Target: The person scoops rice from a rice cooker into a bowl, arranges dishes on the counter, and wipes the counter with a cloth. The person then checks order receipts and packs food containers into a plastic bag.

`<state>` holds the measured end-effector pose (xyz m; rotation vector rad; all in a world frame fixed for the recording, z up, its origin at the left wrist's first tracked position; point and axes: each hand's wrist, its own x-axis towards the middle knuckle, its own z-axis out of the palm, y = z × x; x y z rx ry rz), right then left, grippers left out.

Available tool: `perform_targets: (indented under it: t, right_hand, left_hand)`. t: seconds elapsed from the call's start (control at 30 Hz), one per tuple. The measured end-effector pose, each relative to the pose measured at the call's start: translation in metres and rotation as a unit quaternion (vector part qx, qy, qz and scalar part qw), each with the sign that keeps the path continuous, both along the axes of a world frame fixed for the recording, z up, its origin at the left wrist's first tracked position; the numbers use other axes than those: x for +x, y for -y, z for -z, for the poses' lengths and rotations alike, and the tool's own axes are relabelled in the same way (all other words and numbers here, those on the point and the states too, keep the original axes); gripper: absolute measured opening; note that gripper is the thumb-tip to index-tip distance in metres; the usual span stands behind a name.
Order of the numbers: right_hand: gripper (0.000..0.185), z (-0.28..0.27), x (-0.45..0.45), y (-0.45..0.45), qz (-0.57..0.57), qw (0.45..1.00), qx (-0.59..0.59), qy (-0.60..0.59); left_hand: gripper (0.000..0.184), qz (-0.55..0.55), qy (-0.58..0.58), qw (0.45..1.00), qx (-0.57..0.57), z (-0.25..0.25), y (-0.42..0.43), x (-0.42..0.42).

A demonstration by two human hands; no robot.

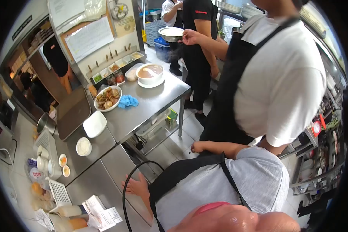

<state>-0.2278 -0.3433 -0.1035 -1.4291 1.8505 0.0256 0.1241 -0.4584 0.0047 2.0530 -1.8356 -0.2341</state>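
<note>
1. Because the left hand [137, 185] lies with its fingers spread at the near end of the steel counter [150, 101], pinching nothing visible, it could snag the black cable [124, 199] looping past it. A sudden tug might follow; where the cable ends cannot be told.
2. Beside the steel counter, on its aisle side, the right hand [198, 147] has its fingers drawn loosely together; whether they pinch anything cannot be told. A co-worker [274, 77] stands close by, so a careless turn by either could bring arms into a collision.
3. Beyond the far end of the steel counter, that co-worker holds a metal bowl [171, 35] out over the floor in one hand. A bump to the arm could tilt it and spill what it holds.
4. Near the far end of the steel counter, the soup bowl [144, 81] on its plate is filled high; a knock to the counter could slop broth onto the metal.
5. Midway along the steel counter, shellfish [108, 98] sit heaped in a dish, with a blue cloth [128, 101] just beside. If the cloth is caught under the rim, pulling it could shift the dish and tumble loose shells.
</note>
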Motion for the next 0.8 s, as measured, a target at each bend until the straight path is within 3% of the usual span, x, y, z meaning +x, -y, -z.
perform_targets:
  t: [0.13, 0.23, 0.33, 0.4, 0.63, 0.7, 0.73, 0.8]
  right_hand:
    - [0.029, -0.048, 0.03, -0.018, 0.049, 0.996, 0.048, 0.051]
    - [0.028, -0.013, 0.015, -0.044, 0.021, 0.999, -0.024, 0.043]
    - [0.025, 0.007, 0.0, -0.058, -0.016, 1.0, 0.003, 0.012]
    - [0.022, 0.063, -0.019, -0.07, 0.007, 1.0, -0.001, 0.017]
    - [0.022, 0.057, -0.047, -0.132, 0.073, 0.996, -0.043, 0.033]
    - [0.022, 0.069, -0.063, -0.177, 0.098, 0.992, -0.065, 0.035]
    - [0.022, 0.076, -0.073, -0.204, 0.083, 0.993, -0.082, 0.021]
    - [0.024, 0.167, -0.128, -0.268, -0.217, 0.956, -0.187, -0.068]
  left_hand:
    - [0.065, 0.017, -0.01, 1.0, 0.017, -0.002, 0.0, 0.004]
    - [0.064, 0.027, 0.012, 0.999, 0.017, 0.005, 0.001, 0.007]
    - [0.065, 0.047, 0.023, 0.998, -0.023, 0.012, 0.002, 0.01]
    - [0.063, 0.05, 0.024, 0.997, -0.047, 0.013, 0.001, 0.012]
    - [0.058, 0.009, 0.087, 0.994, -0.071, 0.011, -0.003, -0.003]
    - [0.056, 0.013, 0.084, 0.996, -0.032, -0.005, -0.013, -0.006]
    - [0.057, 0.014, 0.085, 0.995, -0.049, -0.003, -0.016, -0.004]
    - [0.058, 0.019, 0.083, 0.993, -0.086, 0.008, -0.016, -0.005]
